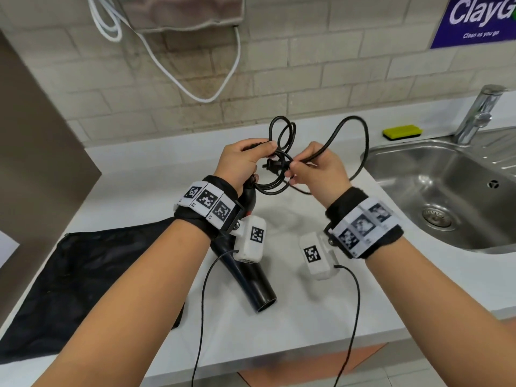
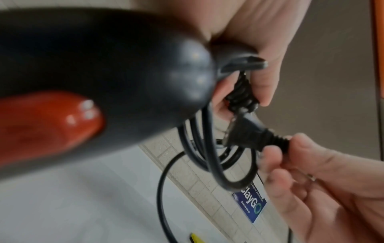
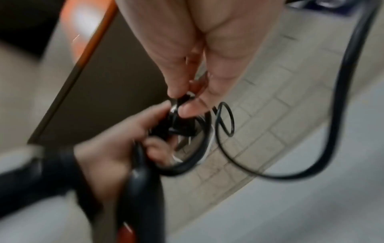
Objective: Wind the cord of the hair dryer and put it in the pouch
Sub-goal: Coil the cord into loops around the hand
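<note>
My left hand [image 1: 242,161] grips the handle end of the black hair dryer [image 1: 252,284] together with several wound loops of its black cord [image 1: 282,135]. The dryer hangs down with its nozzle toward me; its red switch [image 2: 47,121] shows in the left wrist view. My right hand [image 1: 312,170] pinches the cord at its plug [image 2: 248,134], close beside the left hand's fingers [image 2: 261,78]. A loose length of cord [image 1: 360,152] arcs out to the right. The black pouch [image 1: 83,275] lies flat on the white counter [image 1: 307,317], under my left forearm.
A steel sink [image 1: 446,191] with a faucet [image 1: 480,115] is set into the counter at the right, with a yellow-green sponge [image 1: 402,132] behind it. A white cord [image 1: 195,88] hangs on the tiled wall. A brown panel [image 1: 33,163] stands at the left.
</note>
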`<state>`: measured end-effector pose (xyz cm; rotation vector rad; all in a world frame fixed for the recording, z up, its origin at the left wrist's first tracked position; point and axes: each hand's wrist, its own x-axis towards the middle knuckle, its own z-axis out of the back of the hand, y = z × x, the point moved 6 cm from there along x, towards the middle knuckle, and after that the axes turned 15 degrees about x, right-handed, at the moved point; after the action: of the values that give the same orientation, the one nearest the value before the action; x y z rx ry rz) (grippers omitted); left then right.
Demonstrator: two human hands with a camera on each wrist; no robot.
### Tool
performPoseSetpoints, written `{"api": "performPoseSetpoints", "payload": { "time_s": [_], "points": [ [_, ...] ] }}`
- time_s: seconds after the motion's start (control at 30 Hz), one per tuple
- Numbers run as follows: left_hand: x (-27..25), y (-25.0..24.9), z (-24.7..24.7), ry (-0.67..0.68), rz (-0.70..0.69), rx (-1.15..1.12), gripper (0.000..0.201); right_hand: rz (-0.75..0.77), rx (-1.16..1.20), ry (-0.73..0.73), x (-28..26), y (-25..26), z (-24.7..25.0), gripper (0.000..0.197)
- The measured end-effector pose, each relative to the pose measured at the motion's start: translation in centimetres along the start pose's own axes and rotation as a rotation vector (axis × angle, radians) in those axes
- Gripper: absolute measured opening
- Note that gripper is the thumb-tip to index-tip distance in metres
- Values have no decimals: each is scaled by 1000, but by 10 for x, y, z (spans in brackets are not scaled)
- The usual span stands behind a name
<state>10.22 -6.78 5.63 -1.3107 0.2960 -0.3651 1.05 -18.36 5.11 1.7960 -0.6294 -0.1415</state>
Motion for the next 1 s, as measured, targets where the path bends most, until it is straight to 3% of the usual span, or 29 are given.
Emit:
{"api": "performPoseSetpoints", "payload": {
  "time_s": [0.17,0.33,0.5,0.77,0.83,0.9,1.0],
  "points": [
    [-1,-1,-1,4,0,-13,4,206,-381,-62,0,-11,-5,32],
    [-4,0,-4,69,16,-67,11,303,-549,-144,5,-14,-10,25],
    [-7,-1,-5,106,2,-61,8,202,-356,-125,18,-24,-15,40],
    [-6,1,-1,79,3,-136,17,133,-279,34,20,-42,-16,12],
    [-6,2,0,57,2,-159,20,29,-309,126,13,-60,-6,15],
    [-5,2,2,30,-4,-168,19,-254,-464,228,5,-96,11,32],
    [-4,3,7,15,-2,-180,20,-591,-1173,373,-6,-136,57,38]
  ]
}}
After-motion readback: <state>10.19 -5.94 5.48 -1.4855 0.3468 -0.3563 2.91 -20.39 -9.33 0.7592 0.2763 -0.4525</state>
